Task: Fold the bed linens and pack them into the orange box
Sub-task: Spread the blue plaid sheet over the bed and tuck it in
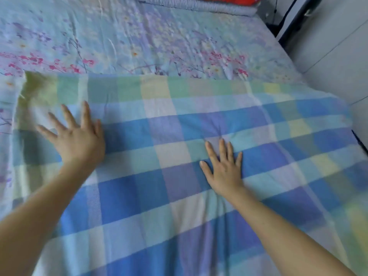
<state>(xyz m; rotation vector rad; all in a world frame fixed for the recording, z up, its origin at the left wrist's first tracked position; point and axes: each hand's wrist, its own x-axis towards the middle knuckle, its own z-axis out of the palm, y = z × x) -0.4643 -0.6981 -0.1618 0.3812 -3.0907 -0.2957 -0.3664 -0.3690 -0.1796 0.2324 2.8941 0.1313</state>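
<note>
On the bed, my left hand (77,138) and right hand (225,168) press flat, fingers spread and gripping nothing, on the blue-green checked cotton sheet (179,186); smoothing outward should suit.

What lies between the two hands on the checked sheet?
In the head view, only bare checked sheet lies between the left hand and the right hand; both press flat on it, fingers spread.

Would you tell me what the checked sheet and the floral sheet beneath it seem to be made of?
Checked sheet: soft woven cloth, probably cotton, matte; it puckers by the right hand. Floral sheet: thin printed fabric, faint sheen on wrinkles.
</note>
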